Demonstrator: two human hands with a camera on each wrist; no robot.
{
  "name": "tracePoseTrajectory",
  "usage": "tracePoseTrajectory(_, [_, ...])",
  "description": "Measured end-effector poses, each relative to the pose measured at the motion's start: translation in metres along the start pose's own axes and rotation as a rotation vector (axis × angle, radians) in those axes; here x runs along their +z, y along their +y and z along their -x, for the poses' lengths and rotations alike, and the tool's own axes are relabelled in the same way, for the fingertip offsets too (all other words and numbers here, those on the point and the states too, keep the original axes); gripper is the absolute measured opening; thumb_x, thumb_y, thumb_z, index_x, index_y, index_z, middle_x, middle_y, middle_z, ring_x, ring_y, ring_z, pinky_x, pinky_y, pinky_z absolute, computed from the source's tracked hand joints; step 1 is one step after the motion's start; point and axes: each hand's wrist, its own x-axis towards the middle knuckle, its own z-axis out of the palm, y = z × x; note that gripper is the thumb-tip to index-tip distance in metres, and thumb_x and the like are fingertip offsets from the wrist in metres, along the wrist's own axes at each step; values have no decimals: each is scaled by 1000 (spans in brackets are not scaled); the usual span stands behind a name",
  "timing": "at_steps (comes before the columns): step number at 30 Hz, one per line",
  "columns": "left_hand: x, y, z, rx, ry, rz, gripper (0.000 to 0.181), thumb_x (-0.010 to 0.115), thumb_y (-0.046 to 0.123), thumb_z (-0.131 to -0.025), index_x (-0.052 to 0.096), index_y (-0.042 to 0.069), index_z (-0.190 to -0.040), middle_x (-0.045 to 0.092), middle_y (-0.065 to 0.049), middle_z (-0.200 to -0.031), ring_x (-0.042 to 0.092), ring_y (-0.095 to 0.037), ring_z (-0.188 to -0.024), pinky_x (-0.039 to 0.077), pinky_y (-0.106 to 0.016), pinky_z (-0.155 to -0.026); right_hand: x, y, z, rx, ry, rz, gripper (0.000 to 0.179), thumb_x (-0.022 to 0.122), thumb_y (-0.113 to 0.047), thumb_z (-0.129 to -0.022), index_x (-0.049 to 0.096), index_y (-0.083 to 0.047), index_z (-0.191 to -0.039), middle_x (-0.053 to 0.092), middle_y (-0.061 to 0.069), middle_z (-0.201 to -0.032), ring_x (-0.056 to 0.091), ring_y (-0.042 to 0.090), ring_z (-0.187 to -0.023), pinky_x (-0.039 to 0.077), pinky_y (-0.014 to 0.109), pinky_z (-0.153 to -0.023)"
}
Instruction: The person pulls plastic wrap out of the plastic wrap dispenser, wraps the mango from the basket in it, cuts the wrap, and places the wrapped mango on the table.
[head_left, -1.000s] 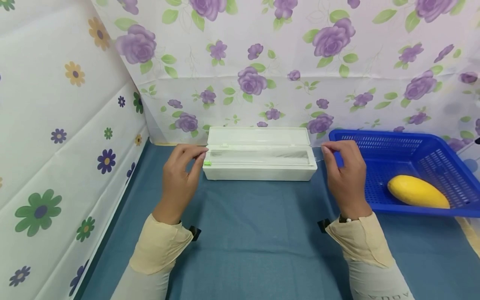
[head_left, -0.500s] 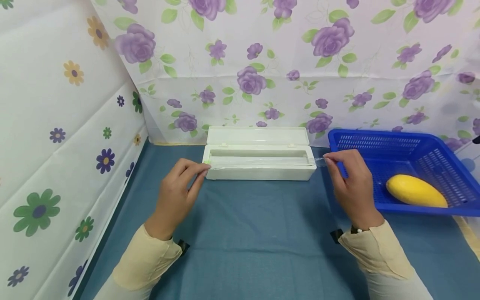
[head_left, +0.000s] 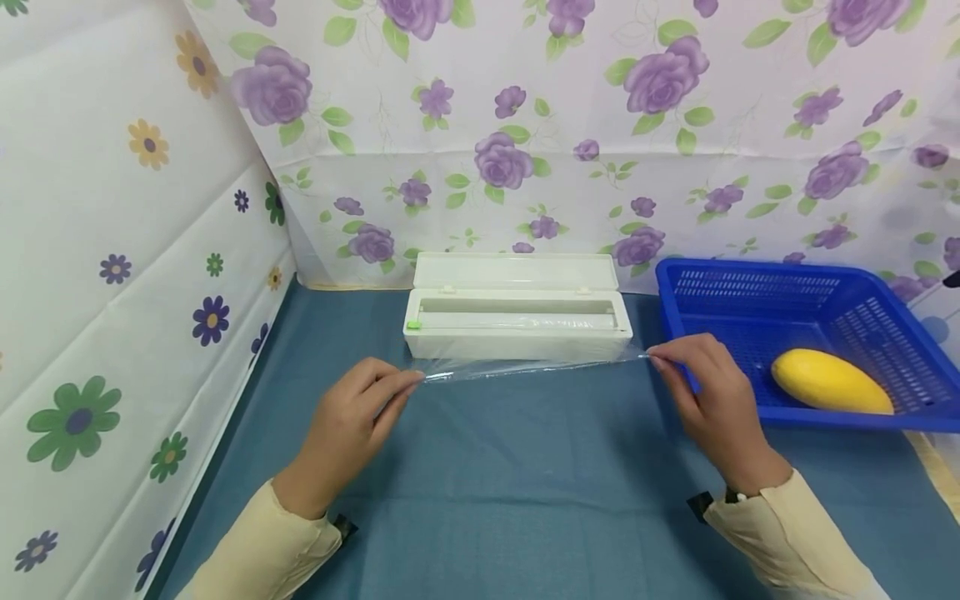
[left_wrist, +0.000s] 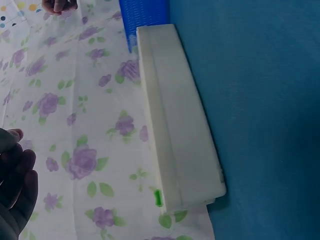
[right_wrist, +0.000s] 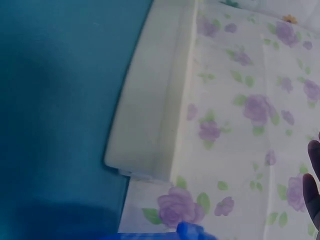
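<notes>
A sheet of clear cling film [head_left: 525, 368] stretches between my two hands in front of the white cling film dispenser [head_left: 517, 345]. My left hand [head_left: 352, 429] pinches the film's left corner between thumb and fingertips. On the other side, my right hand [head_left: 716, 404] pinches the right corner, held slightly higher in the head view. The dispenser's lid [head_left: 517, 272] stands open at the back, and a film roll [head_left: 517, 321] lies inside. A green slider [head_left: 414, 325] sits at its front left edge. Both wrist views show the dispenser's plain outer wall, with fingers at the frame's side.
To the right stands a blue plastic basket [head_left: 750, 414] with a yellow mango-like fruit [head_left: 831, 382] in it. A blue cloth [head_left: 517, 500] covers the table. Flowered sheets [head_left: 450, 108] rise behind and to the left.
Both hands have moved back toward the body and slightly apart, drawing the cling film out of the dispenser and over its front edge. Dispenser and basket stay put.
</notes>
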Motion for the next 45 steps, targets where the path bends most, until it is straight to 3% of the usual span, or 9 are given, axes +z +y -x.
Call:
tracePoseTrajectory(4, [-1, 0, 10, 22, -48, -10, 32, 53, 28, -106, 76, 6, -112, 64, -2, -88, 55, -9, -72, 46, -24, -64, -4, -2, 11, -23, -48, 5, 27, 59, -27, -103, 74, -4, -106, 69, 9, -100, 58, 21, -92, 39, 15, -92])
tracePoseTrajectory(9, [-2, 0, 23, -1, -128, -42, 43, 46, 39, -106, 77, 9, -109, 66, 1, -87, 59, -9, -75, 51, -26, -67, -7, -5, 24, -38, -126, 18, 33, 53, -33, -106, 74, -8, -105, 70, 4, -101, 59, 16, -91, 41, 20, -87])
tracePoseTrajectory(14, [1, -1, 33, -12, -195, -45, 45, 43, 42, -106, 76, 12, -102, 69, 3, -89, 64, -8, -79, 55, -26, -70, -9, -6, 38, -39, -250, 59, 11, 68, -17, -97, 75, -13, -104, 69, -2, -102, 60, 15, -95, 42, 23, -90])
tracePoseTrajectory(16, [2, -1, 37, -10, -213, -54, 42, 45, 41, -106, 76, 14, -99, 69, 5, -88, 63, -6, -78, 55, -26, -70, -9, -6, 43, -32, -314, 78, 14, 73, -11, -91, 75, -17, -103, 69, -6, -101, 60, 12, -95, 43, 23, -89])
tracePoseTrajectory(19, [4, -1, 41, -6, -237, -68, 28, 57, 34, -103, 74, 15, -93, 66, 7, -86, 61, -5, -77, 55, -25, -69, -6, -7, 50, -34, -376, 87, 9, 68, -25, -98, 74, -21, -102, 68, -10, -101, 60, 9, -96, 44, 24, -88])
tracePoseTrajectory(22, [6, -1, 44, -12, -269, -85, 4, 76, 19, -91, 73, 17, -89, 64, 9, -85, 58, -3, -77, 53, -25, -69, -1, -6, 57, -51, -399, 89, 24, 56, -39, -104, 74, -23, -101, 67, -12, -102, 59, 7, -96, 45, 25, -87])
tracePoseTrajectory(26, [11, -1, 48, -35, -335, -107, 18, 84, 9, -80, 72, 19, -88, 61, 10, -84, 55, -2, -75, 51, -25, -68, 6, -6, 65, -51, -423, 109, 6, 75, -23, -92, 75, -23, -98, 65, -11, -103, 59, 9, -97, 48, 30, -86])
tracePoseTrajectory(30, [16, -4, 51, -74, -418, -95, 12, 81, 11, -84, 73, 18, -88, 61, 9, -85, 56, -3, -76, 51, -26, -68, 11, -5, 71, -41, -447, 137, 26, 87, -8, -74, 76, -20, -94, 64, -9, -102, 58, 11, -96, 50, 35, -83])
tracePoseTrajectory(45, [30, -9, 50, -134, -573, -128, 9, 78, 10, -87, 72, 16, -89, 61, 8, -86, 59, -8, -80, 53, -30, -73, 29, 8, 77, -54, -590, 165, 19, 84, -12, -81, 74, -22, -94, 60, -13, -91, 57, 5, -86, 50, 33, -77])
